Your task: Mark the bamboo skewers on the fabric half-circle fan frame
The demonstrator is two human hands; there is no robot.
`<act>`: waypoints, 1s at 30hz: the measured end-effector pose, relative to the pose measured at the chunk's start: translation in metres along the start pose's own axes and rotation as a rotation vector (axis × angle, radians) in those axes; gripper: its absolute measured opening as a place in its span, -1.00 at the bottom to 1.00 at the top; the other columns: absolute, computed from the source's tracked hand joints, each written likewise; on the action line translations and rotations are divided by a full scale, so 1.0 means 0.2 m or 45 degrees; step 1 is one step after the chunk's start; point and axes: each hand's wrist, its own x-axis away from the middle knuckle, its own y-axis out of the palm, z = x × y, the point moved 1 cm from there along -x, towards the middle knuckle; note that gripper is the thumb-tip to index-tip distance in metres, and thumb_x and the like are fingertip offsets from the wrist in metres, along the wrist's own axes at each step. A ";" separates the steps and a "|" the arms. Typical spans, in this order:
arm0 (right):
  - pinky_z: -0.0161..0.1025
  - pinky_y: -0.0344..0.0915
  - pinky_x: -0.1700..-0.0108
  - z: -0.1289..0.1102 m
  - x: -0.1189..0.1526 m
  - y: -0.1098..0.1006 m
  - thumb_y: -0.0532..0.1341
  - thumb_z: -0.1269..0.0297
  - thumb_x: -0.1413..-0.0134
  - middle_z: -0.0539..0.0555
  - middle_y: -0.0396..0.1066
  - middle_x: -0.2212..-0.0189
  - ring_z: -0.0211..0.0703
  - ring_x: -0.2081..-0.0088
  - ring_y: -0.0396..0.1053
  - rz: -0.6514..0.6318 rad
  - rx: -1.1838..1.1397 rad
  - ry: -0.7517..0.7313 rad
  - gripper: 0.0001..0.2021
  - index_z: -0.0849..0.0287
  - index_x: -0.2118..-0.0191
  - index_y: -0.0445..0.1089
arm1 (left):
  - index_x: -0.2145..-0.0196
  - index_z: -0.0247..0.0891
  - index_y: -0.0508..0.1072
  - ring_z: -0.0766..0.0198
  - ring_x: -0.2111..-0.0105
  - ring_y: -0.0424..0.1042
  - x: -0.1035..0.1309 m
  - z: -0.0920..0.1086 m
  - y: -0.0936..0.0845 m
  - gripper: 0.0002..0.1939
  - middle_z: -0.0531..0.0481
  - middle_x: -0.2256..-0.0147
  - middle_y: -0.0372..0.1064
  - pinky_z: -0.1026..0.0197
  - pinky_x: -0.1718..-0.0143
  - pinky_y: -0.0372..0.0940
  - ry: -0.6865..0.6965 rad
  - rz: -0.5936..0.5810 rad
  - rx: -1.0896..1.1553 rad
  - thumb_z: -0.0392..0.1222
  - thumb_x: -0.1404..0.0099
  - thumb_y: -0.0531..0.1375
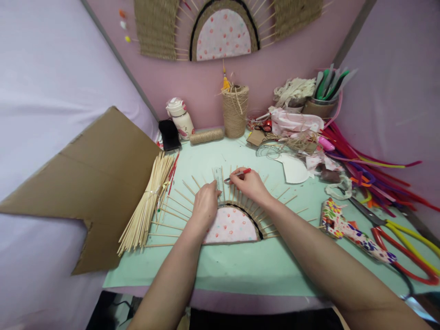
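Observation:
A half-round craft piece (pixel 233 224) lies on the table, covered in white cloth with pinkish dots and edged in twine and black cord. Thin wooden sticks fan outward from its curved edge. At the upper left of the fan, my left hand (pixel 205 204) is closed on the lower end of a clear ruler (pixel 218 174), which lies along the sticks. My right hand (pixel 252 184) pinches a red pen (pixel 244 172), its tip pointing left beside the ruler, close to a stick. Fingers partly hide the sticks beneath them.
To the left are a bundle of wooden sticks (pixel 147 206) and a cardboard sheet (pixel 113 183). A twine spool (pixel 235 112) and a bottle (pixel 181 120) stand behind. Large scissors (pixel 381 223), a flower-patterned glue gun (pixel 357 236) and pipe cleaners (pixel 367 160) lie right.

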 end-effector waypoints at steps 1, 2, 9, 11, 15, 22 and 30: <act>-0.37 0.31 0.31 0.00 0.00 0.00 0.13 0.35 -0.02 0.04 0.55 0.47 -0.23 0.43 0.48 0.000 0.001 0.004 -0.85 0.20 0.39 0.46 | 0.12 -0.29 0.43 0.12 0.20 0.45 0.00 0.00 0.00 -0.79 -0.16 0.27 0.48 0.21 0.20 0.21 -0.005 0.002 0.003 -0.30 -0.32 0.07; -0.36 0.32 0.31 0.00 0.00 0.00 0.13 0.35 -0.02 0.05 0.54 0.47 -0.23 0.43 0.48 -0.001 -0.001 0.007 -0.85 0.20 0.39 0.46 | 0.11 -0.29 0.43 0.12 0.20 0.45 0.00 0.00 0.00 -0.78 -0.16 0.27 0.48 0.21 0.20 0.21 -0.005 0.005 0.006 -0.30 -0.32 0.07; -0.36 0.31 0.33 -0.01 0.00 0.00 0.13 0.36 -0.01 0.03 0.54 0.49 -0.24 0.45 0.47 0.005 -0.015 0.010 -0.86 0.19 0.40 0.45 | 0.13 -0.29 0.43 0.11 0.22 0.45 0.00 0.00 0.00 -0.79 -0.16 0.28 0.49 0.21 0.22 0.21 0.006 0.019 0.003 -0.31 -0.31 0.08; -0.36 0.31 0.33 -0.01 0.00 0.00 0.13 0.36 -0.01 0.03 0.55 0.48 -0.24 0.45 0.47 0.006 -0.009 0.001 -0.86 0.19 0.40 0.45 | 0.14 -0.28 0.43 0.11 0.22 0.45 0.00 0.00 0.00 -0.80 -0.16 0.28 0.49 0.21 0.21 0.21 0.007 0.018 -0.003 -0.31 -0.31 0.09; -0.36 0.31 0.33 0.00 0.00 0.00 0.13 0.36 0.00 0.04 0.55 0.47 -0.24 0.46 0.47 0.008 -0.016 -0.019 -0.86 0.19 0.41 0.46 | 0.13 -0.30 0.43 0.10 0.20 0.45 0.00 -0.01 0.01 -0.79 -0.17 0.28 0.48 0.19 0.20 0.22 0.016 0.029 -0.011 -0.31 -0.31 0.09; -0.36 0.31 0.35 0.01 -0.01 0.01 0.13 0.35 -0.01 0.03 0.54 0.48 -0.24 0.47 0.46 0.010 -0.023 -0.017 -0.85 0.18 0.41 0.45 | 0.07 -0.30 0.42 0.10 0.17 0.45 0.00 -0.01 0.02 -0.75 -0.17 0.26 0.49 0.20 0.18 0.22 0.012 0.025 -0.005 -0.30 -0.31 0.09; -0.37 0.30 0.36 0.01 -0.01 0.01 0.13 0.34 -0.01 0.03 0.54 0.48 -0.25 0.47 0.46 -0.001 -0.032 -0.019 -0.86 0.18 0.41 0.44 | 0.11 -0.30 0.44 0.10 0.18 0.45 0.00 -0.01 0.01 -0.77 -0.18 0.27 0.49 0.19 0.18 0.22 0.007 0.029 -0.014 -0.30 -0.31 0.08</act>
